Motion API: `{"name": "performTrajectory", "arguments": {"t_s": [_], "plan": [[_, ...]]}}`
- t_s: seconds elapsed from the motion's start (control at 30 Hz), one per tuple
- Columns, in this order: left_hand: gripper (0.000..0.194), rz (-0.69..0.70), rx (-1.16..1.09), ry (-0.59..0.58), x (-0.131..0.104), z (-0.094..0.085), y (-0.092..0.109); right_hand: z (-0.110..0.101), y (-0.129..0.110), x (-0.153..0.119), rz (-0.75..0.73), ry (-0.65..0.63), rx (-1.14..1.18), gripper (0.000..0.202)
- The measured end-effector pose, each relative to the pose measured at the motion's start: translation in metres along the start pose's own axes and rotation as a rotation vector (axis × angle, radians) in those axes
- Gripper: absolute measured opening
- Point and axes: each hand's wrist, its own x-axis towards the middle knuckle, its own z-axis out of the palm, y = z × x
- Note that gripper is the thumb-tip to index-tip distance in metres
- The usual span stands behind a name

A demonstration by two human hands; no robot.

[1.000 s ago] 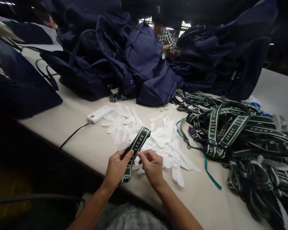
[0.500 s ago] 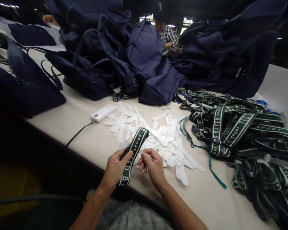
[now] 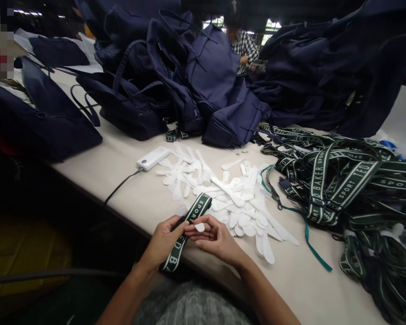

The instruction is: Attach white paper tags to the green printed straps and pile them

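Note:
My left hand [image 3: 164, 241] is closed around a folded dark green webbing strap [image 3: 198, 207] with white lettering and white edge lines, thumb on top. The fingers of my right hand [image 3: 214, 239] reach to the strap beside the left thumb. Between them shows the rounded end of a white strip [image 3: 199, 227]; its other part is hidden behind the strap and fingers. The right thumb stands apart below. Just beyond the hands lies a loose pile of white strips [image 3: 238, 198], several with toothed edges and rounded ends.
Navy bags [image 3: 213, 76] are heaped along the back of the table [image 3: 128, 216]. At the right lies a tangle of green lettered straps [image 3: 345, 180] with a teal ribbon [image 3: 314, 248]. A white power bank [image 3: 152, 158] trails a cable [image 3: 122, 185]. A person in a checked shirt [image 3: 246, 47] stands behind.
My right hand has gone from a pinch beside the strap to stretched fingers against it, with a white strip end now showing. The strap sits slightly lower in my left hand's grip.

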Motion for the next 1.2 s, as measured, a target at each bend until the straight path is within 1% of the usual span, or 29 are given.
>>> {"name": "performTrajectory", "arguments": {"t_s": [0.03,0.07,0.1,0.13,0.17,0.2,0.23,0.3,0.33,0.4,0.47,0.6,0.67,0.77,0.87,0.97,1.1,1.2], "plan": [[0.03,0.003,0.003,0.004,0.0,-0.004,0.0,0.001,-0.002,0.0,0.011,-0.067,0.024,0.048],[0.031,-0.003,0.009,-0.001,0.0,-0.008,0.0,0.002,-0.004,0.0,0.016,-0.096,0.032,0.047],[0.032,-0.011,0.016,-0.013,-0.001,-0.01,0.0,0.003,-0.004,0.001,0.015,-0.085,0.011,0.041],[0.032,-0.014,0.032,-0.03,-0.001,-0.012,0.0,0.004,-0.004,0.002,0.005,-0.045,-0.055,0.031],[0.032,-0.008,0.053,-0.047,-0.002,-0.012,0.0,0.004,-0.003,0.004,-0.017,0.019,-0.17,0.023],[0.032,0.008,0.077,-0.062,-0.002,-0.011,0.0,0.005,-0.001,0.005,-0.06,0.092,-0.325,0.023],[0.033,0.03,0.1,-0.075,-0.003,-0.009,0.0,0.005,0.001,0.006,-0.122,0.16,-0.502,0.028],[0.034,0.074,0.127,-0.095,-0.003,-0.005,0.0,0.005,0.005,0.007,-0.275,0.246,-0.817,0.031],[0.035,0.085,0.132,-0.104,-0.004,-0.004,0.0,0.005,0.006,0.007,-0.35,0.272,-0.92,0.03],[0.038,0.086,0.134,-0.117,-0.004,-0.001,0.001,0.004,0.009,0.006,-0.447,0.302,-1.007,0.027],[0.04,0.087,0.14,-0.115,-0.004,0.0,0.002,0.004,0.011,0.007,-0.45,0.305,-0.987,0.025],[0.041,0.119,0.153,-0.09,-0.003,0.002,0.0,0.003,0.012,0.012,-0.366,0.255,-0.786,0.022],[0.041,0.129,0.152,-0.075,-0.001,0.005,-0.004,0.002,0.012,0.015,-0.346,0.236,-0.714,0.02],[0.037,0.151,0.159,-0.024,0.003,0.012,-0.012,-0.002,0.011,0.018,-0.325,0.239,-0.67,0.019],[0.035,0.174,0.154,0.047,0.007,0.02,-0.021,-0.004,0.012,0.02,-0.315,0.297,-0.641,0.018],[0.035,0.189,0.135,0.094,0.009,0.025,-0.027,-0.004,0.015,0.021,-0.31,0.36,-0.585,0.017],[0.032,0.229,0.139,0.152,0.006,0.027,-0.03,-0.003,0.021,0.023,-0.318,0.438,-0.498,0.016],[0.032,0.25,0.148,0.206,0.004,0.028,-0.031,-0.003,0.024,0.025,-0.303,0.471,-0.474,0.013]]}}
